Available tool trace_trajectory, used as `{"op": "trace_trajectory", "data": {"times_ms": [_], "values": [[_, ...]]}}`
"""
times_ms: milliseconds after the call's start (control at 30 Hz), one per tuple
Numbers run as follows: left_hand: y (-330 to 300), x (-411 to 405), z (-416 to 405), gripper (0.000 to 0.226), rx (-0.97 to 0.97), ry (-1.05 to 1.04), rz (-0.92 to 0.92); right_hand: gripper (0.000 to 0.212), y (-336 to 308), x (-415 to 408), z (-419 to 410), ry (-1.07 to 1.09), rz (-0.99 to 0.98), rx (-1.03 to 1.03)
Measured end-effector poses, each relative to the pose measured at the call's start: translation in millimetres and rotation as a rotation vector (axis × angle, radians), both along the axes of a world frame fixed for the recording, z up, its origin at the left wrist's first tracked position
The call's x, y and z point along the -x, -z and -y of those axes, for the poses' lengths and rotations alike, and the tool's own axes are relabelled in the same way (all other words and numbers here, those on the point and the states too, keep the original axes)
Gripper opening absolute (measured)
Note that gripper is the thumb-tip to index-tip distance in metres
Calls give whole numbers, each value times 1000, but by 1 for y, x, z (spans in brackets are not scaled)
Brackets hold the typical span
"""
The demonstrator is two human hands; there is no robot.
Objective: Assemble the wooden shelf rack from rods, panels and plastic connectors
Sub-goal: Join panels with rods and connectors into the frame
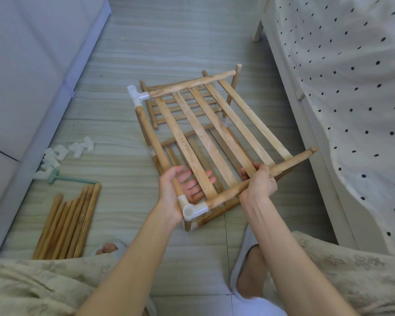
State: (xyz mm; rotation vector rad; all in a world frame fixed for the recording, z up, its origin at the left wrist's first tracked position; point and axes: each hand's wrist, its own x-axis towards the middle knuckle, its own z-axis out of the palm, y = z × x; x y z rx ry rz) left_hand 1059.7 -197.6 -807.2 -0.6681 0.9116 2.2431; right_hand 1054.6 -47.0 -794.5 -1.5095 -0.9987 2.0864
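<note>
A slatted wooden panel [217, 124] is held tilted above the partly built rack on the floor. White plastic connectors sit at its near-left corner [194, 209] and far-left corner [137, 94], joined by a side rod [154, 142]. My left hand [180, 190] reaches under the panel by the near-left connector, palm up, its fingers showing between the slats. My right hand [260, 181] grips the panel's near rail [281, 167]. A lower panel [192, 144] of the rack lies beneath, partly hidden.
Several loose rods [71, 222] lie on the floor at left, beside a heap of white connectors [62, 153] and a green mallet [55, 176]. A sofa stands at left, a dotted cloth over a frame at right. Slippered feet are near the bottom.
</note>
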Motion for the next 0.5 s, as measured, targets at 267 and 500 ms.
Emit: {"op": "trace_trajectory", "data": {"times_ms": [267,500], "values": [[1,-2,-4,54,-100,-33,30,17,1,1,-6,-18,8,-2],[15,0,-6,46,-21,-49,16,19,7,-1,-4,6,2,-21]]}}
